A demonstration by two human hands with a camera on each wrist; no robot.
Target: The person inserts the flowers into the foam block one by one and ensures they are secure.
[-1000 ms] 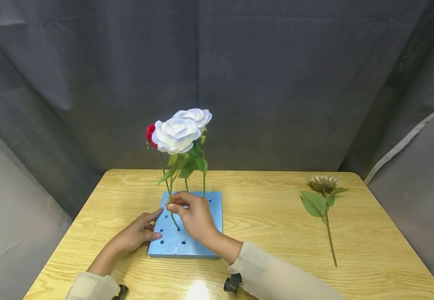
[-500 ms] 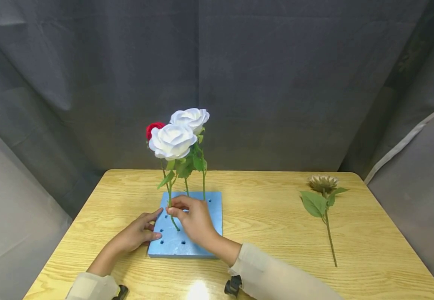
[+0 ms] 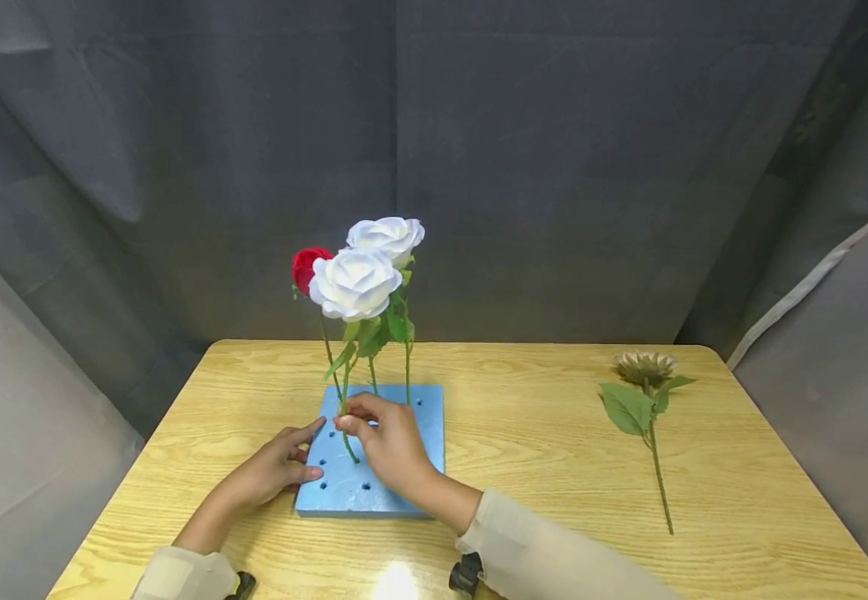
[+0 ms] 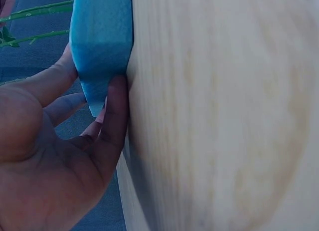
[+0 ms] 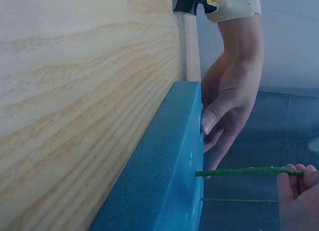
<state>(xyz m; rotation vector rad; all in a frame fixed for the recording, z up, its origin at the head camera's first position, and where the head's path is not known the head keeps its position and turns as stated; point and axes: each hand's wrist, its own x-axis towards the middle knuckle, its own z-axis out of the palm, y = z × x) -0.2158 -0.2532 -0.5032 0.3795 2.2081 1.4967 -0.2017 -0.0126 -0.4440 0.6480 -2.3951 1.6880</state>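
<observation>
My right hand (image 3: 392,442) pinches the green stem of a white rose (image 3: 354,285) between thumb and fingers. The stem's lower end meets a hole in the top of a blue foam block (image 3: 347,498); how deep it sits I cannot tell. Along the block's left edge my left hand (image 3: 272,467) holds it steady, thumb on top and fingers around the side and corner, as the left wrist view shows. Behind the held rose stand another white rose (image 3: 396,236) and a red rose (image 3: 309,268), their stems rising from the block.
A sunflower-like flower (image 3: 645,367) with brownish petals and green leaves lies on the right of the wooden table (image 3: 524,433). Several small holes dot the block. Grey curtains (image 3: 554,183) hang behind and at both sides.
The held white rose has come down a little with my right hand. Its head swayed left, then back right, uncovering more of the red rose. My left hand stays put.
</observation>
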